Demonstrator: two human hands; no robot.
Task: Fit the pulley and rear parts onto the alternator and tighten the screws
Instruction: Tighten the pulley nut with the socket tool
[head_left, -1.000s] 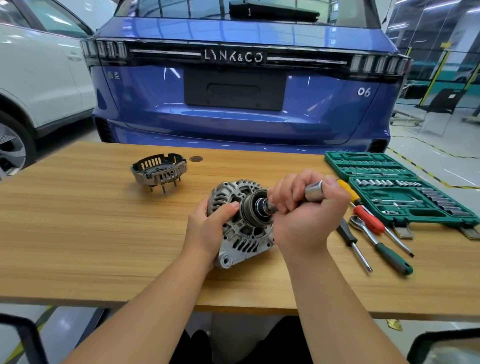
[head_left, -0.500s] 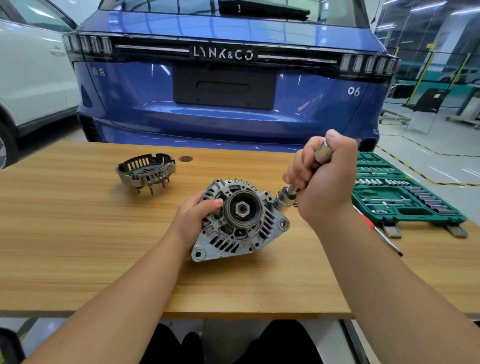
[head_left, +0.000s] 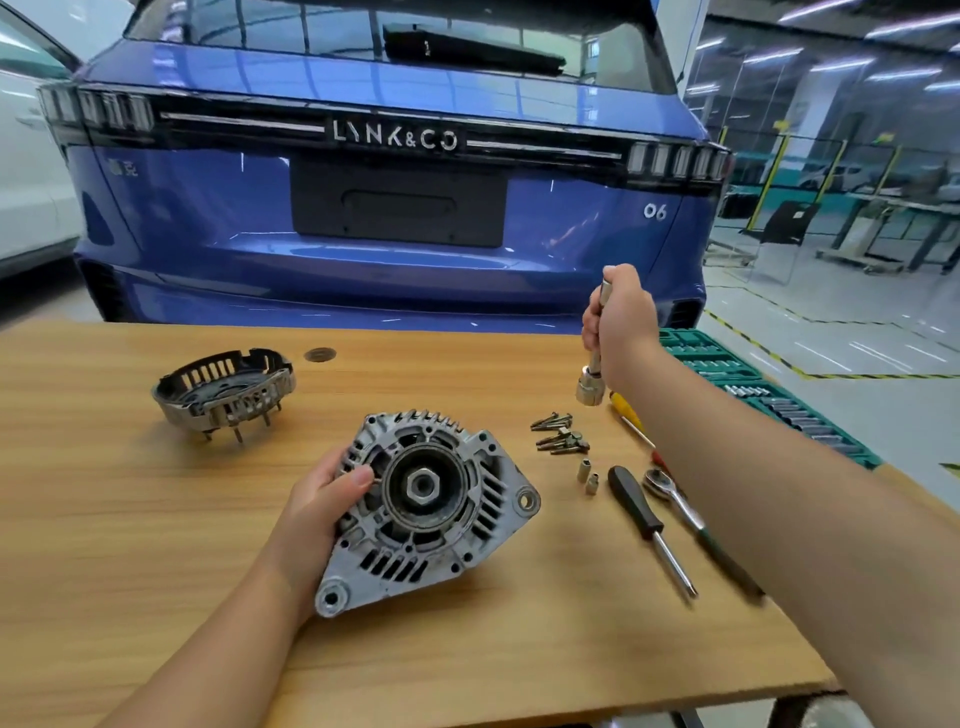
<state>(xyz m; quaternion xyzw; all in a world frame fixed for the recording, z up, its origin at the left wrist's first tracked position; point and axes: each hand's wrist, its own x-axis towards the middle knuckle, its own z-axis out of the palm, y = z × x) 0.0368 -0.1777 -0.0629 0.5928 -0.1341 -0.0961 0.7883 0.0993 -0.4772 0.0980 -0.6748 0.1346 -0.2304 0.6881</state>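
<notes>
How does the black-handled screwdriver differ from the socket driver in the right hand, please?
The black-handled screwdriver lies flat on the wooden table, untouched; the silver socket driver hangs nearly upright above it, gripped by the right hand. The screwdriver ends in a thin tip; the driver ends in a wide socket. Both have metal shafts.

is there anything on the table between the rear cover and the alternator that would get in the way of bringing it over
Nothing visible does. The rear cover sits at the far left of the table, and only bare wood lies between it and the alternator, which the left hand holds. The screws and sockets lie on the alternator's other side.
</notes>
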